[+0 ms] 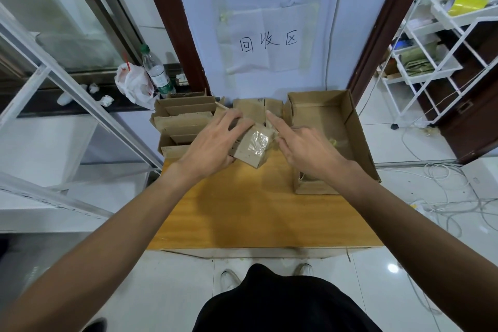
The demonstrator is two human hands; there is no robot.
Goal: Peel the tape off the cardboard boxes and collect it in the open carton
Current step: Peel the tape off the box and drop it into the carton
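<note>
Clasping taped box, left hand curls around; right hand index straight, grip unclear.

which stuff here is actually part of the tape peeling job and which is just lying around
In the job: small box with clear tape, held by left hand, right hand at it; open carton; stacked boxes.
Lying about: water bottle, plastic bag, yellow roll, floor cables.
</note>
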